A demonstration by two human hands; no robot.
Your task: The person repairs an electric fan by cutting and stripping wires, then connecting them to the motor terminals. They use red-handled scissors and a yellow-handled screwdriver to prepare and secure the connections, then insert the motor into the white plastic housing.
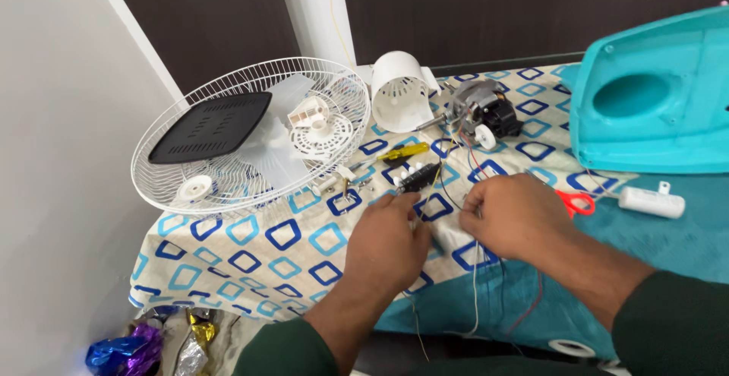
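Observation:
My left hand (386,243) rests on the patterned cloth (266,247), its fingertips pinching thin wires just below a black switch block with white buttons (419,176). My right hand (520,216) sits close to the right, fingers closed on the same bundle of wires (477,285), which trails down over the table's front edge. Red and black leads run from the hands up to a grey fan motor (483,114). What lies under both palms is hidden.
A white wire fan guard (250,129) holds a black plate and white fan parts. Behind the hands lie a white motor cover (400,91), a yellow screwdriver (402,152), red scissors (577,203), a white capacitor (651,202) and a teal fan housing (653,102). Foil wrappers lie below left.

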